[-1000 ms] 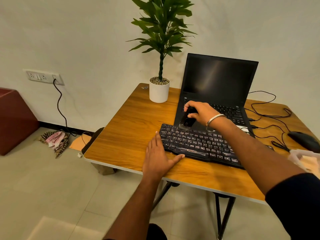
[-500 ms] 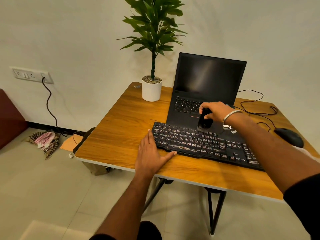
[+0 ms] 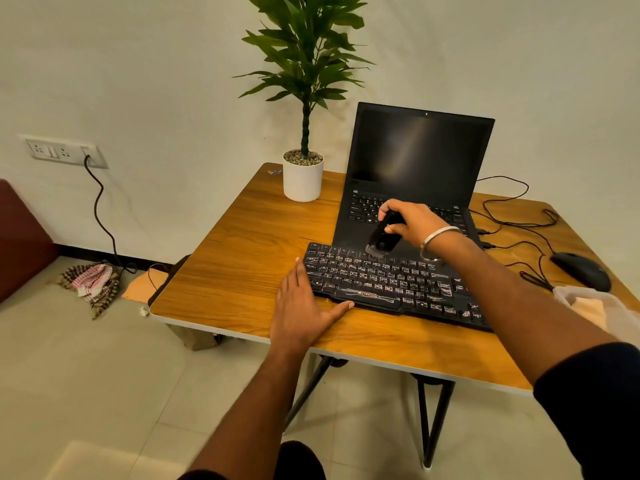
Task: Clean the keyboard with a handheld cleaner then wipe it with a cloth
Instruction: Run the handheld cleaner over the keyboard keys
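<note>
While beside laptop (image 3: 412,161), cables (image 3: 512,223), mouse (image 3: 581,271).

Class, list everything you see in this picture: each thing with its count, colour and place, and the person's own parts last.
keyboard: 1, black, table front
handheld cleaner: 1, black, over keyboard's back row
laptop: 1, black, open behind keyboard
potted plant: 1, green in white pot, table's back left
mouse: 1, black, table right
cables: several, black, right of laptop
table: 1, wooden
checked cloth: 1, floor left
wall socket: 1, white
left hand: flat against keyboard's left end
right hand: grips cleaner
</note>
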